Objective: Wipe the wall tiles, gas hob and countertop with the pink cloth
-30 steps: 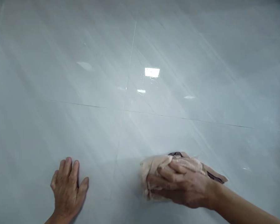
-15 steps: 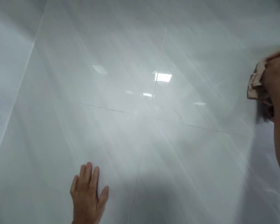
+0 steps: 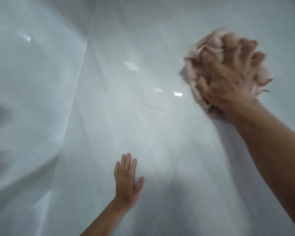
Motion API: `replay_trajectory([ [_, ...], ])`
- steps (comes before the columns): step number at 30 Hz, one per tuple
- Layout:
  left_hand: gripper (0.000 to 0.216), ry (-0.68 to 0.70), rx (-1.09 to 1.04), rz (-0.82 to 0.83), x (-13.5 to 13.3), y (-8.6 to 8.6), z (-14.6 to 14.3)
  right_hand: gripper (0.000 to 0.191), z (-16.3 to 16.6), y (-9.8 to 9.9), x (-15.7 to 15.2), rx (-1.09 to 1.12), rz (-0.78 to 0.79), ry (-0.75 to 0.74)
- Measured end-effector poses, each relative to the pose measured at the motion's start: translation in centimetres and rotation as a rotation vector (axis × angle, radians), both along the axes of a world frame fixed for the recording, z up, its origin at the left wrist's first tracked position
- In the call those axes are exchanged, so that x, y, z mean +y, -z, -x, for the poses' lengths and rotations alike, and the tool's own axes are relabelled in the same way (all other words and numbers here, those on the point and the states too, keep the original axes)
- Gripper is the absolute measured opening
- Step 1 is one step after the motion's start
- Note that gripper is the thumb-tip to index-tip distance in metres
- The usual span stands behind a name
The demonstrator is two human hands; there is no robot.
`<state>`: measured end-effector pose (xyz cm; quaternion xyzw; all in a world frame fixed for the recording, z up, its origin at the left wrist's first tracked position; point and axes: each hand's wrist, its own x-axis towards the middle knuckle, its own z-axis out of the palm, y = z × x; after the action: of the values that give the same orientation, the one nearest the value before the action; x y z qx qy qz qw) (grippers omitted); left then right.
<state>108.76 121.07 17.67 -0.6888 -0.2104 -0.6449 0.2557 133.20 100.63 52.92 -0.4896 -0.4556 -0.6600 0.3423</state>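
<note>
**While the right hand (image 3: 233, 78) clutches a crumpled pinkish cloth (image 3: 217, 41), the left hand (image 3: 125, 183) just braces**

Looks mid-wipe to me, with the cloth at upper right against the glossy pale tiles (image 3: 147, 137). No line shows between done and undone, so can't tell what's left. Left palm's flat on the tiles, empty, well apart from the cloth.

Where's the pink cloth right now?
In the head view, the pink cloth is at upper right, bunched under the right hand on the glossy tiled surface.
</note>
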Motion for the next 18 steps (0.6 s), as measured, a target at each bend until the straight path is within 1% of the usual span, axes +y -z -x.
replay_trajectory([
  [1,0.068,0.001,0.002,-0.001,0.0,0.1,0.1,0.068,1.9,0.7,1.5,-0.044,0.066,-0.010],
  [3,0.067,-0.005,0.014,-0.008,0.1,0.2,0.4,0.059,5.7,2.7,4.5,-0.145,0.181,-0.064],
  [5,0.066,-0.024,0.039,-0.023,0.1,0.2,0.7,0.055,8.9,5.5,7.2,-0.234,0.299,-0.125],
  [7,0.066,-0.047,0.061,-0.033,0.2,0.3,1.0,0.053,11.3,9.1,9.2,-0.355,0.403,-0.165],
  [9,0.066,-0.076,0.077,-0.034,0.4,0.9,1.5,0.061,12.6,13.5,10.6,-0.508,0.483,-0.178],
  [10,0.066,-0.094,0.086,-0.035,0.6,1.5,1.9,0.065,13.0,16.0,10.9,-0.575,0.516,-0.177],
  [12,0.067,-0.125,0.134,-0.040,0.8,3.2,3.0,0.065,12.9,21.1,11.0,-0.666,0.570,-0.172],
  [14,0.066,-0.144,0.198,-0.033,0.8,5.2,4.2,0.064,12.0,26.0,10.4,-0.680,0.597,-0.177],
  [15,0.065,-0.150,0.224,-0.021,0.7,6.1,4.9,0.066,11.3,28.1,9.9,-0.683,0.615,-0.191],
  [17,0.064,-0.154,0.257,0.015,0.4,7.4,6.1,0.074,9.4,31.4,8.5,-0.722,0.667,-0.235],
  [18,0.064,-0.153,0.267,0.038,0.3,7.8,6.5,0.076,8.3,32.4,7.7,-0.734,0.683,-0.261],
])
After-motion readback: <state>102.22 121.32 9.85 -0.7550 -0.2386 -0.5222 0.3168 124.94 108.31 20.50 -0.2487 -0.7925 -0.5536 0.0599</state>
